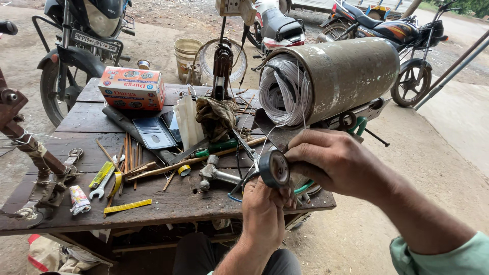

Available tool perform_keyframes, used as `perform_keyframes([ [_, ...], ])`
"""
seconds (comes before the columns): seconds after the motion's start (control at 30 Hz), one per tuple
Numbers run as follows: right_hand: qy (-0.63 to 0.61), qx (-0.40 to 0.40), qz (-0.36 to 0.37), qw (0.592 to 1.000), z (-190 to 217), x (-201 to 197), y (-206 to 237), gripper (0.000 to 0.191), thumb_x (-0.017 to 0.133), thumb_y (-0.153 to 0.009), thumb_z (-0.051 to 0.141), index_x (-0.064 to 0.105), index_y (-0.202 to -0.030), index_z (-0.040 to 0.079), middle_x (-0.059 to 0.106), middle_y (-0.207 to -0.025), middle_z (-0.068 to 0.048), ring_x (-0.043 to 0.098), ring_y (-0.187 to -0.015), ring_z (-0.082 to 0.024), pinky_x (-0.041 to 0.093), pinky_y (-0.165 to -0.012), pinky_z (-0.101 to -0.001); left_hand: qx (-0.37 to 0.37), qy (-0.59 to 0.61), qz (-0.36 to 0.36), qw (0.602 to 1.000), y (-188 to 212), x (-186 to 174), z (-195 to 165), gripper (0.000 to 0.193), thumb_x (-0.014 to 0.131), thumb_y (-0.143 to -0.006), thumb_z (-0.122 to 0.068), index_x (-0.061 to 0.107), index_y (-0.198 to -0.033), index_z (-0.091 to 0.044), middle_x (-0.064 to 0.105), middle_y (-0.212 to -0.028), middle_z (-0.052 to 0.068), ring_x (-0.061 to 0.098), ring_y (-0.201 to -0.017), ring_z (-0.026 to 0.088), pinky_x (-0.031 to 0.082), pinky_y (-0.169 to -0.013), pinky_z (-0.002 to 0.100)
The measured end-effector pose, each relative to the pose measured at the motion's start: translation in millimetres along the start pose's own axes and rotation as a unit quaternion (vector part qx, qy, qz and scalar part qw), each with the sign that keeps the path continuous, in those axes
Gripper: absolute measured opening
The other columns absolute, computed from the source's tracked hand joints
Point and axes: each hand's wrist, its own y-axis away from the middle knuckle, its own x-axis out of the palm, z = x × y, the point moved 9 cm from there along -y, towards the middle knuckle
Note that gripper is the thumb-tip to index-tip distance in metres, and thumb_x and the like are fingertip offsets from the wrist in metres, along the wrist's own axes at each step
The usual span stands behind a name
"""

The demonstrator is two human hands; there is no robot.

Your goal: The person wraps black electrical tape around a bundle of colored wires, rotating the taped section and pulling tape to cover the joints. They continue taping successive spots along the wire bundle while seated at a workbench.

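Just in front of the rusty metal motor cylinder point(346, 76) packed with white wire windings, your left hand point(262, 214) pinches the lower edge of a small black roll of insulating tape point(275, 168). The roll should be light and stiff, its loose end sticky, so grip it by the rim. To the right, your right hand point(331, 160) curls over the roll's top; its fingertips are hidden, probably drawing tape.

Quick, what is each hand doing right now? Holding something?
Left hand: closed, fingers gripping the roll of black tape from below.
Right hand: closed, fingers curled at the same roll of black tape from the right.
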Motion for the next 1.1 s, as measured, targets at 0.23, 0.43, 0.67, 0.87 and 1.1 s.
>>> perform_keyframes([
  [0.23, 0.102, -0.003, -0.004, 0.995, 1.1, 9.6, 1.9, 0.017, 0.074, -0.089, 0.019, 0.068, -0.088, 0.003, 0.07, -0.088, -0.009, 0.073, -0.074, -0.022, 0.061, -0.062, -0.0353, 0.13, -0.18, -0.002, 0.975, 14.2, 29.5, -25.3, 0.064, 0.053, -0.099, -0.015, 0.021, -0.154, -0.01, 0.047, -0.137, 0.016, 0.056, -0.125, 0.023, 0.055, -0.101, 0.04],
  [0.43, 0.133, 0.102, 0.089, 0.982, -15.4, 15.7, -2.8, 0.034, 0.069, -0.093, 0.031, 0.064, -0.07, 0.006, 0.065, -0.068, -0.006, 0.066, -0.055, -0.024, 0.053, -0.05, -0.0425, 0.177, -0.209, 0.091, 0.957, 19.9, 56.6, -29.6, 0.097, 0.054, -0.084, 0.006, 0.007, -0.167, -0.011, 0.026, -0.167, 0.019, 0.038, -0.151, 0.027, 0.043, -0.119, 0.044],
  [0.67, 0.024, 0.129, 0.047, 0.99, -6.3, 4.3, -8.4, 0.024, 0.069, -0.095, 0.026, 0.064, -0.094, 0.003, 0.068, -0.078, -0.007, 0.071, -0.069, -0.027, 0.054, -0.059, -0.0415, 0.123, -0.15, 0.02, 0.981, 11.8, 21.3, -16.8, 0.063, 0.048, -0.097, 0.005, 0.031, -0.157, -0.007, 0.041, -0.157, 0.017, 0.049, -0.143, 0.018, 0.047, -0.115, 0.034],
  [0.87, -0.107, 0.105, 0.089, 0.985, -8.5, -0.5, 1.0, 0.017, 0.067, -0.091, 0.01, 0.072, -0.108, 0.007, 0.073, -0.092, -0.007, 0.077, -0.082, -0.023, 0.06, -0.067, -0.0364, 0.123, -0.168, 0.044, 0.977, 6.6, 6.3, -4.9, 0.031, 0.062, -0.103, 0.0, 0.059, -0.134, 0.003, 0.069, -0.116, 0.009, 0.067, -0.107, 0.012, 0.056, -0.093, 0.026],
  [1.1, -0.06, 0.051, 0.025, 0.997, -6.1, 8.6, 13.2, 0.023, 0.071, -0.084, 0.001, 0.072, -0.107, 0.005, 0.071, -0.097, -0.009, 0.075, -0.089, -0.026, 0.06, -0.072, -0.0378, 0.096, -0.169, 0.018, 0.981, 7.1, -5.7, 0.1, 0.015, 0.064, -0.103, -0.002, 0.068, -0.116, 0.005, 0.07, -0.087, 0.006, 0.065, -0.075, 0.008, 0.055, -0.065, 0.024],
])
